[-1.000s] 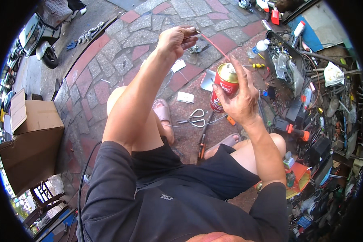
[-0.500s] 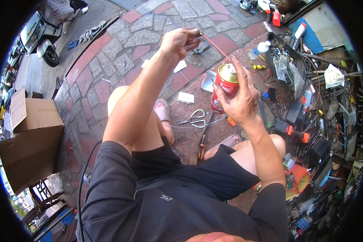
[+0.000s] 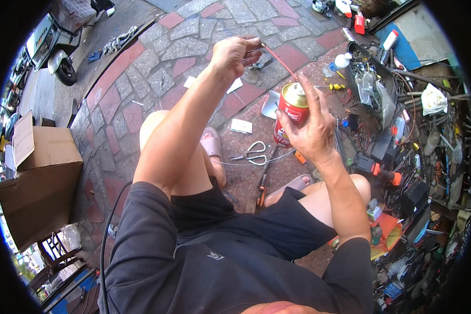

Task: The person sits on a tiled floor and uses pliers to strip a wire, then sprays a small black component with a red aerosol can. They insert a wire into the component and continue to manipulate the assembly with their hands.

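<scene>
the right hand (image 3: 315,128) is clasping the red can (image 3: 294,112), forefinger (image 3: 312,95) arching over it, perhaps for pressing; beyond the can, the left hand (image 3: 236,55) is pinching a small piece (image 3: 262,45), seemingly steadying the red straw (image 3: 281,61).

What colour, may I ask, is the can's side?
The can's side is mainly red, clearest in the head view.

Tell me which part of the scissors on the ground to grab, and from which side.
Take the handle loops, ideally from above and the person's right: the scissors seem to lie flat, loops to the right, blades pointing left toward the left foot. Avoid snagging the long orange-handled tool close beside the loops.
</scene>
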Available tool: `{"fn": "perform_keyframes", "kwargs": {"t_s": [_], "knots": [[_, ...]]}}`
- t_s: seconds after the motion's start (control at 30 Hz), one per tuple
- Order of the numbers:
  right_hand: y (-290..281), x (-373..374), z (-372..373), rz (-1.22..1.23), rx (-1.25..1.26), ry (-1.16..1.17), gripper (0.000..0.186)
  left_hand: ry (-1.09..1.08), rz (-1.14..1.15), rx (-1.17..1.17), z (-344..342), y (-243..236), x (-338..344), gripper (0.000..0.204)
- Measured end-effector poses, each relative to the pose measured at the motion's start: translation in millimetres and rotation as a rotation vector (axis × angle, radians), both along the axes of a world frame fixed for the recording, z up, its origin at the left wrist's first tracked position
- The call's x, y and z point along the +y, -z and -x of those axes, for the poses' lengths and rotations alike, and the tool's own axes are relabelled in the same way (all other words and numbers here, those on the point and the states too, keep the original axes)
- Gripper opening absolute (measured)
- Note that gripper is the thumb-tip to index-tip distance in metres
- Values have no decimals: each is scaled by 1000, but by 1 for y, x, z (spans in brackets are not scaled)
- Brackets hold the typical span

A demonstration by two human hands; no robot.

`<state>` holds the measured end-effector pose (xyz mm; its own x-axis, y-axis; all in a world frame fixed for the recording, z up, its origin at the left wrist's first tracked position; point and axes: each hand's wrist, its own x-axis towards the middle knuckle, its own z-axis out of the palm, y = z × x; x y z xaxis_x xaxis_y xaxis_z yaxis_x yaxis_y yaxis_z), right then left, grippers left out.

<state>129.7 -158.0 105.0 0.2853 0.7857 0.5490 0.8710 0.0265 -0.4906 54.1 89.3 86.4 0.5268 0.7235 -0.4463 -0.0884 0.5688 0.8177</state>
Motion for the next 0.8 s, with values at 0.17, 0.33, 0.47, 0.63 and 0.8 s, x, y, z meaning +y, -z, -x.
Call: {"fn": "perform_keyframes", "kwargs": {"t_s": [0.17, 0.33, 0.47, 0.63, 0.8], "knots": [[-1, -1, 1, 18, 6, -4, 85, 2, -30, 3, -1, 0, -3, 15], [-4, -2, 2, 54, 30, -14, 80, 3, -5, -13, -1, -1, -6, 15], [-5, -2, 3, 64, 55, -16, 81, 2, 31, -37, -1, 1, -3, 16], [-4, -2, 2, 61, 71, -20, 81, 18, 110, -88, -3, 2, -2, 16], [-6, -3, 3, 66, 83, -12, 81, -8, 157, -137, -4, 3, -2, 16]]}}
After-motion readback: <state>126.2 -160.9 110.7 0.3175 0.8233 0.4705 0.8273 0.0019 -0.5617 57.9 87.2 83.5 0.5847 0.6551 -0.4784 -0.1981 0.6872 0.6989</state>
